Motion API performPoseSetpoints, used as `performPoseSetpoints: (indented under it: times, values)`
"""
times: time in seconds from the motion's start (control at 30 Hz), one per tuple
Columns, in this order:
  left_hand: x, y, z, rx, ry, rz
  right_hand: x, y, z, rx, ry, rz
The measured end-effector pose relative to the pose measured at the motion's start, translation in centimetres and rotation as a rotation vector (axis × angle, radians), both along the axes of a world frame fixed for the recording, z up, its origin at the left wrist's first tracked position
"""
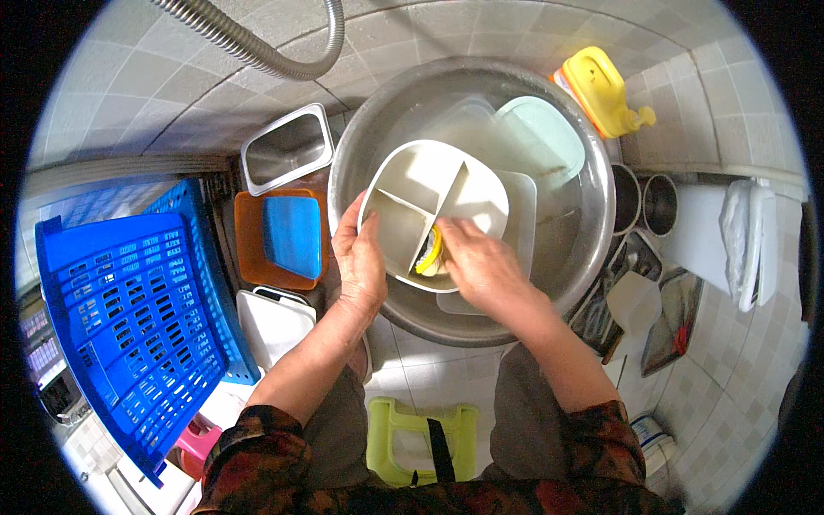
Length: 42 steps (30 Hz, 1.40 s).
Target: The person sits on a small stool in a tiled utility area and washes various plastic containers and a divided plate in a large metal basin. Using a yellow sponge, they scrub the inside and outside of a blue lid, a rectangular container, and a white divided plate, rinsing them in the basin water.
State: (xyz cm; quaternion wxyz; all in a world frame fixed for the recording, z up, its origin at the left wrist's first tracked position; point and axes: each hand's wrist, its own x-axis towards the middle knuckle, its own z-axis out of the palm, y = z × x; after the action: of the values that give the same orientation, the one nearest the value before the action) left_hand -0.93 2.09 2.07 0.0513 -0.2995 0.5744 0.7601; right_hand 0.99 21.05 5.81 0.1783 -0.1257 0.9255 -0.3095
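Note:
My left hand (pixel 362 261) grips the left rim of a white divided container (pixel 415 168), which is tilted so that its compartments face me. Inside it, my right hand (pixel 479 261) presses a yellow-edged scrubber (pixel 430 252) into the lower right part, beside a divider. The scrubber is partly covered by the fingers. Both hands are over a large round metal basin (pixel 582 270) of cloudy water. Under the container lies a translucent plastic box or lid (pixel 523 199), partly hidden. A pale mint lid (pixel 544 132) rests in the water at the far right.
A yellow pump bottle (pixel 595 84) stands behind the basin. On the left are a metal pan (pixel 290 148), an orange tub (pixel 248 241) with a blue piece (pixel 293 232), and a blue slotted basket (pixel 135 309). Trays (pixel 673 322) lie right; a green stool (pixel 386 444) is below me.

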Motion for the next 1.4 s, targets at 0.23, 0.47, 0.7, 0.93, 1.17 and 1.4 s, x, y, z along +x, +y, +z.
performPoseSetpoints:
  times: [0.23, 0.47, 0.7, 0.93, 1.17, 1.4]
  values:
    - [1.1, -0.7, -0.7, -0.132, -0.027, -0.075, -1.3, 0.4, 0.4, -0.052, -0.228, 0.091]
    - [0.6, 0.0, 0.3, -0.115, -0.024, -0.093, 0.2, -0.9, -1.9, -0.143, -0.251, 0.054]
    - [1.0, -0.2, -0.1, -0.146, -0.033, -0.100, 1.3, -1.8, -2.8, -0.192, -0.162, -0.056]
    - [1.8, -0.2, -0.5, -0.184, -0.056, -0.149, 2.3, -2.3, -3.4, -0.238, -0.347, 0.007]
    - [2.3, -0.3, -1.4, -0.189, -0.020, -0.172, 2.3, -1.1, -4.2, -0.312, -0.383, 0.037]
    - [2.6, -1.0, -2.3, -0.203, -0.024, -0.196, 3.1, -2.0, -4.7, -0.283, -0.378, -0.052]
